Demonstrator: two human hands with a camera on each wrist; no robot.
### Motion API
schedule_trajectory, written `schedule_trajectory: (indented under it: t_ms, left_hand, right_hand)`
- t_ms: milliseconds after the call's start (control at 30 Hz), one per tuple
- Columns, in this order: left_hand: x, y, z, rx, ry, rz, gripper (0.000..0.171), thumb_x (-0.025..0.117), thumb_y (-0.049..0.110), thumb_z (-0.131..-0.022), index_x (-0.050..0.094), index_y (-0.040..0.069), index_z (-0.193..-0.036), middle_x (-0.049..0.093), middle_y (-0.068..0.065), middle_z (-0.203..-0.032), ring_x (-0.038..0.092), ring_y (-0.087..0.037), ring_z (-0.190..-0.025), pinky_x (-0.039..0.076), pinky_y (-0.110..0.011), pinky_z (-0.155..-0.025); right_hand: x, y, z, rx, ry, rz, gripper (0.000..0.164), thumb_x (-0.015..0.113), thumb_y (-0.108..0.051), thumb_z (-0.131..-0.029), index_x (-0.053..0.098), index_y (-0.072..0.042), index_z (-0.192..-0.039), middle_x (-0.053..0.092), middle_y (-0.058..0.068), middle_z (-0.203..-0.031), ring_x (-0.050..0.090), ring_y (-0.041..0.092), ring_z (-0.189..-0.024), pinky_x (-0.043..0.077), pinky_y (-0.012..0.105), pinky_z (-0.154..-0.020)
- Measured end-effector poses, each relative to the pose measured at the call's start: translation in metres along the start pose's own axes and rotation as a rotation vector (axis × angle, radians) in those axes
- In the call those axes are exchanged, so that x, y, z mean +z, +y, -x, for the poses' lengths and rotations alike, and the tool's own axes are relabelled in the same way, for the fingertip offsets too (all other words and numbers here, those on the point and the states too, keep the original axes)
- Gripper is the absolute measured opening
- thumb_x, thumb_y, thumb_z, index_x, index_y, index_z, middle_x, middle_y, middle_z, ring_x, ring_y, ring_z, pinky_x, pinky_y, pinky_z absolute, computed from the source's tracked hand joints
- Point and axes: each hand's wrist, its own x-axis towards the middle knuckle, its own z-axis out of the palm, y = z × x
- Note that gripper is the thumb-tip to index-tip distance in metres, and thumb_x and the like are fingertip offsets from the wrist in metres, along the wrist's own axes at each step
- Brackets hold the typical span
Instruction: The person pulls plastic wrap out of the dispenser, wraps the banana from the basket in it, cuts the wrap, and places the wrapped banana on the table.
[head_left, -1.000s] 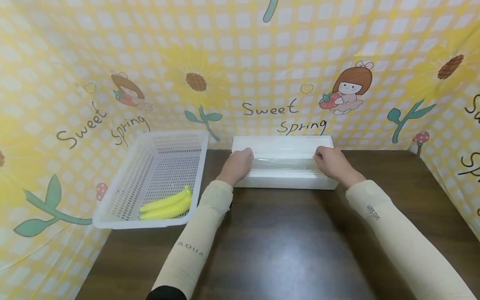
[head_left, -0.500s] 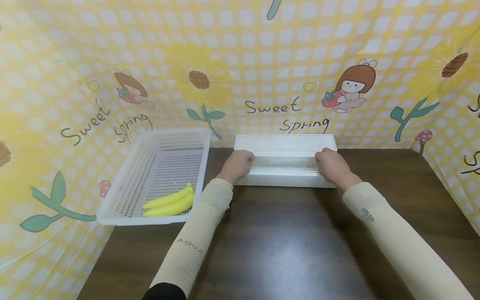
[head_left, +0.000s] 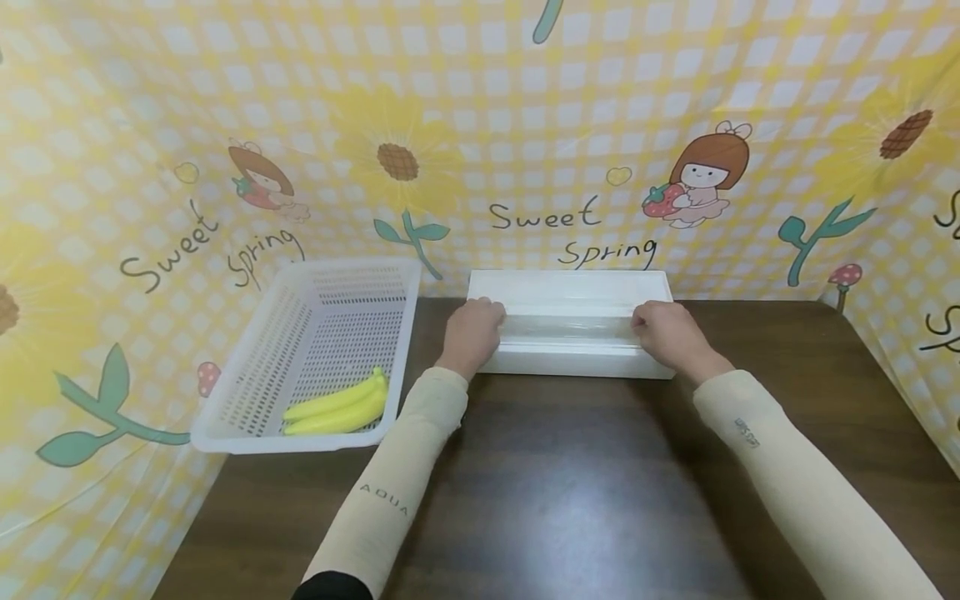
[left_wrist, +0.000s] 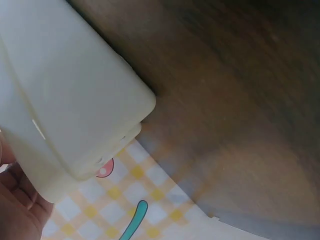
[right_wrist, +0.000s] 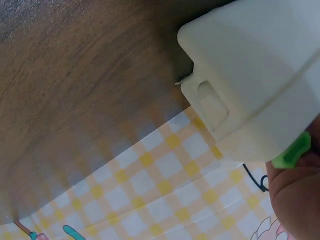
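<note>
A long white cling film dispenser [head_left: 577,364] stands on the table against the patterned cloth, its lid [head_left: 570,285] raised at the back. Clear cling film [head_left: 567,327] stretches across its opening between the hands. My left hand [head_left: 472,336] has its fingers curled at the film's left end; my right hand [head_left: 670,333] pinches at the right end. Their fingertips are mostly hidden. In the right wrist view a green plastic piece [right_wrist: 293,151] shows beside the right hand's fingers, at the dispenser's end. The left wrist view shows the dispenser's other end [left_wrist: 85,95] beside the curled left fingers.
Left of the dispenser stands a white perforated plastic basket [head_left: 408,308], with yellow bananas [head_left: 337,407] lying in its near right corner. The left forearm passes close by the basket's rim. A yellow checked cloth [head_left: 525,125] walls in the dark wooden table [head_left: 555,483].
The head view shifts slightly. Both hands stay at the film's ends; the left wrist has turned a little, its fingers now pointing more toward the back. Dispenser, basket and bananas stay in place.
</note>
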Motion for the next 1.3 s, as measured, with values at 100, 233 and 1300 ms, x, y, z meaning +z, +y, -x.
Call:
schedule_trajectory:
  t_ms: [100,233,1300]
  left_hand:
    - [-0.003,-0.001,0.000,-0.010,0.033,0.020,0.015,0.062,-0.003,-0.094,0.071,0.007,-0.099,0.064,-0.008,-0.093,0.062,-0.027,-0.081,0.055,-0.039,-0.061]
    - [-0.009,-0.003,-0.002,-0.019,0.050,0.051,0.014,0.061,-0.003,-0.094,0.069,0.007,-0.101,0.062,-0.008,-0.093,0.060,-0.027,-0.081,0.054,-0.039,-0.059]
    - [-0.038,-0.009,-0.009,-0.159,-0.076,0.654,0.013,0.049,-0.003,-0.101,0.050,0.006,-0.092,0.066,-0.013,-0.106,0.063,-0.030,-0.102,0.051,-0.037,-0.073]
  right_hand:
    - [-0.004,0.002,-0.001,-0.002,0.035,-0.049,0.016,0.056,0.009,-0.088,0.070,0.001,-0.088,0.070,0.015,-0.087,0.061,0.032,-0.079,0.051,0.050,-0.077]
    - [-0.009,0.003,-0.003,-0.022,0.073,-0.080,0.016,0.057,0.009,-0.090,0.069,-0.001,-0.086,0.068,0.012,-0.082,0.058,0.030,-0.073,0.049,0.048,-0.074]
    - [-0.037,-0.005,-0.008,-0.003,0.118,-0.103,0.010,0.063,0.005,-0.094,0.072,0.005,-0.096,0.071,0.018,-0.089,0.063,0.032,-0.078,0.051,0.049,-0.075]
